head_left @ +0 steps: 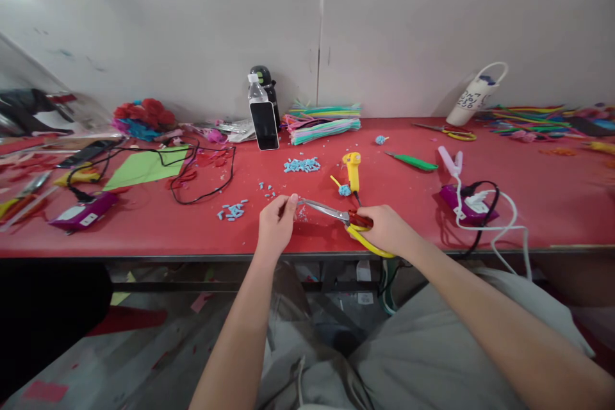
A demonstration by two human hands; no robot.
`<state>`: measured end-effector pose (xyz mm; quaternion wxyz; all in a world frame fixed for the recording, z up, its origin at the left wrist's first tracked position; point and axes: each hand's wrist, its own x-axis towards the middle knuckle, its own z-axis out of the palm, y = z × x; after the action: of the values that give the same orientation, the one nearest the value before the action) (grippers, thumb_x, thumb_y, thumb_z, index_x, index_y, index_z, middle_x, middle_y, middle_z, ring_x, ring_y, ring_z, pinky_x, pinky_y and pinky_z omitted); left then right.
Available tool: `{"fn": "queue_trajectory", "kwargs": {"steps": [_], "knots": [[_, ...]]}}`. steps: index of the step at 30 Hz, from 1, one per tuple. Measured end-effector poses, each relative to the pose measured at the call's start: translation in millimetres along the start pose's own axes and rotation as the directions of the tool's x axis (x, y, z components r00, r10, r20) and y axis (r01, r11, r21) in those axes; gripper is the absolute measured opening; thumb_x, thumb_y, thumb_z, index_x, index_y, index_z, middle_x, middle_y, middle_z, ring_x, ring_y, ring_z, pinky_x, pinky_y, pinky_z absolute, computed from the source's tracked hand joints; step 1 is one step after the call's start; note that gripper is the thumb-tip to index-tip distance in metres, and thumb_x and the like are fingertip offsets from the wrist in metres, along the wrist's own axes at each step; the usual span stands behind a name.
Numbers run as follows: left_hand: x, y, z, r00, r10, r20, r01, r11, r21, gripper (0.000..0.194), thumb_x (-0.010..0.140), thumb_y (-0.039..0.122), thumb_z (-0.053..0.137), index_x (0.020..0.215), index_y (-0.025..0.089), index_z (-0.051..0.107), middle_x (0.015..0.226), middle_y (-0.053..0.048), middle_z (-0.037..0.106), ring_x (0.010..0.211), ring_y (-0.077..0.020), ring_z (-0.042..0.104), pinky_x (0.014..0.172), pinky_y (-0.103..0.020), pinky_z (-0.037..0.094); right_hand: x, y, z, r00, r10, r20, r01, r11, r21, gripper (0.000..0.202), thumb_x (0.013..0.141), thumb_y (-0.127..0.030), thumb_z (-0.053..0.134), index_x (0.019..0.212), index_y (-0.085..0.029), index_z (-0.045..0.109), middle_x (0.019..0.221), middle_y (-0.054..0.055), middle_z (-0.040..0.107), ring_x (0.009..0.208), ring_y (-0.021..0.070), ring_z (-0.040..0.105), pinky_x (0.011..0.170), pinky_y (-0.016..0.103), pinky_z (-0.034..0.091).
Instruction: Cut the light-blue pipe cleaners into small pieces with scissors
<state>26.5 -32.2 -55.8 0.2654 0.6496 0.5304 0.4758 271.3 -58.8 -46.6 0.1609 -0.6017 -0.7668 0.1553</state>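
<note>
In my right hand [384, 227] is a pair of scissors [329, 210] with yellow and dark red handles, its blades pointing left. My left hand [278, 221] is closed in a pinch right at the blade tips; whatever lies between its fingers is too small to make out. Under the blades the table carries tiny pale scraps. Short light-blue pieces lie in a small pile [233, 211] left of my left hand and in a larger pile [302, 165] beyond it. A yellow glue gun [353, 170] stands past the scissors, beside a blue bobbly ball [344, 190].
Bundled pipe cleaners [324, 125], a phone [264, 125] and bottles stand toward the partition [192, 51]. Rightward are a green-handled tool [416, 161], more scissors [451, 133], a white tumbler [473, 101] and a purple power strip [461, 205] with cables. Another purple box [84, 211] and green paper [147, 165] lie left.
</note>
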Motion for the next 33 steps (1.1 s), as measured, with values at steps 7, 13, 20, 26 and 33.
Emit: {"fn": "queue_trajectory", "kwargs": {"steps": [7, 13, 20, 26, 33], "knots": [[-0.5, -1.8, 1.2, 1.000, 0.000, 0.005, 0.000, 1.000, 0.018, 0.040, 0.091, 0.048, 0.043, 0.065, 0.018, 0.052, 0.055, 0.002, 0.049, 0.053, -0.0104, 0.046, 0.055, -0.023, 0.036, 1.4, 0.1, -1.2, 1.000, 0.001, 0.005, -0.001, 1.000, -0.010, 0.022, 0.077, -0.040, 0.057, 0.067, -0.021, 0.060, 0.059, 0.002, 0.059, 0.055, 0.0136, 0.051, 0.051, 0.024, 0.025], [-0.4, -1.2, 1.7, 1.000, -0.006, 0.001, 0.006, 1.000, 0.013, 0.041, 0.092, 0.047, 0.041, 0.063, 0.018, 0.048, 0.055, 0.002, 0.049, 0.053, -0.0099, 0.046, 0.055, -0.023, 0.035, 1.9, 2.4, 0.9, 1.000, -0.006, -0.008, 0.006, 1.000, 0.007, 0.021, 0.078, -0.039, 0.056, 0.067, -0.021, 0.059, 0.058, 0.001, 0.058, 0.054, 0.0130, 0.049, 0.051, 0.024, 0.025], [-0.8, -1.5, 1.6, 1.000, 0.002, -0.005, -0.002, 0.999, 0.039, 0.042, 0.093, 0.046, 0.039, 0.062, 0.018, 0.043, 0.054, 0.003, 0.045, 0.053, -0.0096, 0.042, 0.054, -0.023, 0.032, 0.1, 3.0, 1.0, 1.000, -0.017, -0.004, 0.017, 1.000, 0.014, 0.019, 0.077, -0.037, 0.056, 0.069, -0.020, 0.060, 0.060, 0.001, 0.059, 0.055, 0.0135, 0.051, 0.051, 0.023, 0.025], [-0.3, -2.0, 1.8, 1.000, -0.001, 0.001, 0.001, 0.999, 0.039, 0.042, 0.092, 0.047, 0.040, 0.061, 0.018, 0.043, 0.054, 0.003, 0.044, 0.053, -0.0098, 0.041, 0.054, -0.023, 0.031, 0.0, 1.9, 0.9, 1.000, -0.022, 0.007, 0.022, 1.000, -0.001, 0.020, 0.078, -0.038, 0.055, 0.068, -0.021, 0.056, 0.059, 0.001, 0.058, 0.055, 0.0133, 0.051, 0.051, 0.023, 0.025], [-0.2, -3.4, 2.7, 1.000, 0.007, 0.015, -0.008, 0.999, 0.050, 0.041, 0.093, 0.046, 0.039, 0.063, 0.018, 0.043, 0.055, 0.003, 0.044, 0.054, -0.0098, 0.043, 0.054, -0.023, 0.032, 1.3, 1.3, 2.5, 1.000, -0.010, -0.005, 0.010, 1.000, -0.016, 0.024, 0.078, -0.042, 0.055, 0.066, -0.021, 0.056, 0.057, 0.000, 0.056, 0.052, 0.0123, 0.047, 0.050, 0.023, 0.025]]}}
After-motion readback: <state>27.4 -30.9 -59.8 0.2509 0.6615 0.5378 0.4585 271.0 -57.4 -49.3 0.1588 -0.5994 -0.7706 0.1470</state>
